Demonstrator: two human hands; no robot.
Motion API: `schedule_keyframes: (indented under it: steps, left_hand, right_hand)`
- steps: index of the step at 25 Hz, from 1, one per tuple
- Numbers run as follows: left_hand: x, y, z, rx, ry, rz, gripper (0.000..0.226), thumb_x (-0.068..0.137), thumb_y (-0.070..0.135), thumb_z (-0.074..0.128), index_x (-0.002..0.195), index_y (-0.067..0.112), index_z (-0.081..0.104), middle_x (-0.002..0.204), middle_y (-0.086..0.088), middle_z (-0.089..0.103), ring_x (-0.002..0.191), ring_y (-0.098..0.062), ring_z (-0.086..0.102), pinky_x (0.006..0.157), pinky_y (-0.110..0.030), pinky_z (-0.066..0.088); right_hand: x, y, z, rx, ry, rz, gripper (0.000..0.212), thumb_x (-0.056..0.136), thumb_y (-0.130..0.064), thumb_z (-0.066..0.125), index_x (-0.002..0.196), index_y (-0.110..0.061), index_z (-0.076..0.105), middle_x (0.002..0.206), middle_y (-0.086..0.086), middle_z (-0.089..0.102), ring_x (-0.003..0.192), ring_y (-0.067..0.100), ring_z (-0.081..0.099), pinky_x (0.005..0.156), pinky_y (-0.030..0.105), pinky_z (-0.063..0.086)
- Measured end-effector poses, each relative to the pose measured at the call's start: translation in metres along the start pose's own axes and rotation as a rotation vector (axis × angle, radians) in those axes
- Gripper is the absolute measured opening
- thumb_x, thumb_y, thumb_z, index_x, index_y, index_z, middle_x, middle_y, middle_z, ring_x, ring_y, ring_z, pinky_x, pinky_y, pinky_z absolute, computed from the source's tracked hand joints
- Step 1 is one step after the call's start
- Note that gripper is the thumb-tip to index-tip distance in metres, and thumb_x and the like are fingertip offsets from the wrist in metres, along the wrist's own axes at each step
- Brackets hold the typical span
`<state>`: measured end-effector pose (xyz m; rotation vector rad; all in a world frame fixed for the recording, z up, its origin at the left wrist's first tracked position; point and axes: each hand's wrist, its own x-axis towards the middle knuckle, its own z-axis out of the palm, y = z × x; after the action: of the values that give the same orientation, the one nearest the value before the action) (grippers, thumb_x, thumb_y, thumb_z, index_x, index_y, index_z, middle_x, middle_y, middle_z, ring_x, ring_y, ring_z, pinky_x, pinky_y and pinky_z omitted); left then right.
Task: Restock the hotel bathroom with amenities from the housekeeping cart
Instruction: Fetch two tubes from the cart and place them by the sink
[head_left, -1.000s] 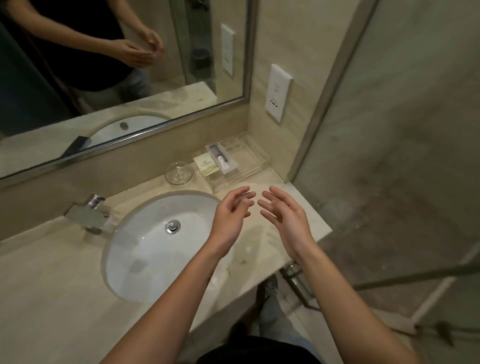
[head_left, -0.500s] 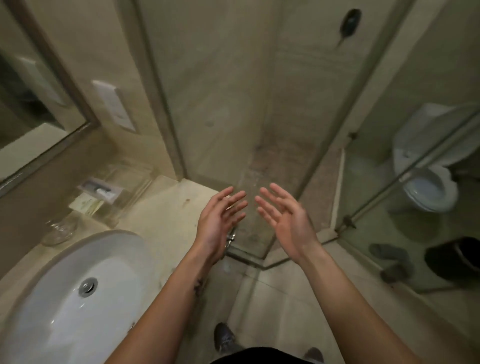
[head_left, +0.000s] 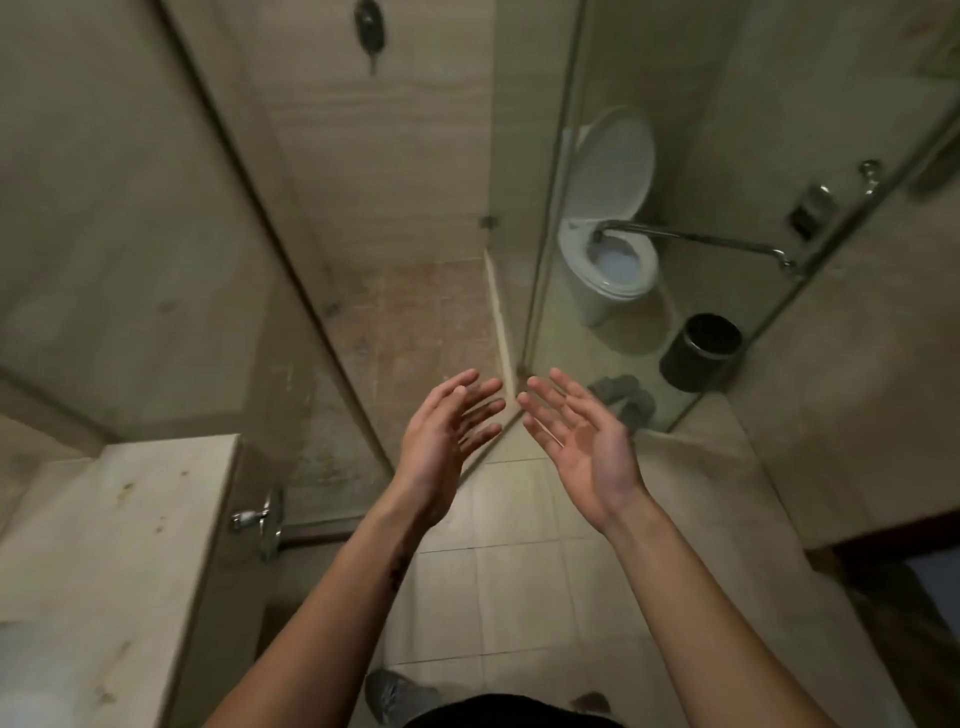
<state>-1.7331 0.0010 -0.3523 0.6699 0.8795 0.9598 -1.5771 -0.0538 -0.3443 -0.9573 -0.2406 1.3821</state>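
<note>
1. Where the amenities and the cart stand, I cannot tell. Both palms are bare and the fingers touch nothing.
2. The left hand (head_left: 441, 441) is raised in the air with the palm turned to the right. Its fingers (head_left: 475, 395) are straight and a little spread.
3. The right hand (head_left: 592, 447) is raised beside it with the palm up and turned to the left. Its fingers (head_left: 550, 410) are spread and the thumb stands out to the side. The fingertips of the two hands are near each other but apart.
4. The toilet (head_left: 608, 234) is white, has its lid raised, and stands behind a glass wall (head_left: 550, 156). Both hands hang below and to the left of the toilet, on the person's side of the glass.
5. A metal rail (head_left: 696, 239) runs from in front of the toilet bowl to the right.
6. A black bin (head_left: 701, 353) stands on the floor just right of the toilet and nearer to the person.
7. Grey slippers (head_left: 623, 397) lie on the floor below the toilet, between the bin and the right hand.
8. Far to the left of the toilet is the end of a pale stone counter (head_left: 104, 545). A metal knob (head_left: 260, 517) sits just at its right side.
</note>
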Motion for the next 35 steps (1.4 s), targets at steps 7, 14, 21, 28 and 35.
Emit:
schedule_keyframes:
  steps: [7, 14, 21, 28, 35]
  left_hand:
    - [-0.007, -0.121, 0.181, 0.043, -0.232, -0.170, 0.029, 0.104, 0.016, 0.045, 0.129, 0.012, 0.059, 0.126, -0.013, 0.071, 0.114, -0.029, 0.069, 0.098, -0.042, 0.054]
    - [-0.033, -0.215, 0.335, 0.195, -0.540, -0.350, 0.031, 0.103, 0.016, 0.048, 0.133, 0.012, 0.056, 0.127, -0.010, 0.071, 0.119, -0.028, 0.067, 0.094, -0.039, 0.053]
    - [-0.048, -0.310, 0.443, 0.346, -0.781, -0.552, 0.032, 0.103, 0.015, 0.047, 0.134, 0.011, 0.055, 0.126, -0.010, 0.071, 0.117, -0.030, 0.067, 0.101, -0.045, 0.052]
    - [-0.034, -0.410, 0.595, 0.417, -1.023, -0.698, 0.027, 0.103, 0.012, 0.046, 0.126, 0.015, 0.059, 0.126, -0.009, 0.071, 0.107, -0.024, 0.069, 0.092, -0.039, 0.053]
    - [-0.029, -0.461, 0.725, 0.477, -1.244, -0.808, 0.032, 0.103, 0.021, 0.048, 0.134, 0.016, 0.056, 0.129, -0.005, 0.071, 0.120, -0.027, 0.066, 0.105, -0.044, 0.047]
  right_hand:
    - [-0.061, -0.119, -0.175, 0.096, 0.195, -0.202, 0.037, 0.104, -0.014, 0.041, 0.137, -0.011, 0.054, 0.130, 0.012, 0.068, 0.118, 0.026, 0.067, 0.103, 0.039, 0.049]
    - [-0.142, -0.198, -0.317, 0.238, 0.423, -0.404, 0.035, 0.107, -0.019, 0.035, 0.134, -0.017, 0.057, 0.131, 0.007, 0.068, 0.120, 0.022, 0.066, 0.101, 0.037, 0.048]
    - [-0.201, -0.224, -0.427, 0.389, 0.697, -0.545, 0.039, 0.108, -0.020, 0.032, 0.142, -0.016, 0.051, 0.133, 0.006, 0.067, 0.122, 0.021, 0.065, 0.109, 0.039, 0.045]
    - [-0.210, -0.317, -0.523, 0.434, 0.903, -0.677, 0.038, 0.106, -0.018, 0.036, 0.140, -0.012, 0.052, 0.132, 0.009, 0.067, 0.120, 0.024, 0.066, 0.104, 0.039, 0.048]
    - [-0.218, -0.401, -0.588, 0.435, 1.020, -0.796, 0.036, 0.107, -0.025, 0.039, 0.138, -0.014, 0.053, 0.137, 0.007, 0.063, 0.120, 0.021, 0.065, 0.101, 0.036, 0.049]
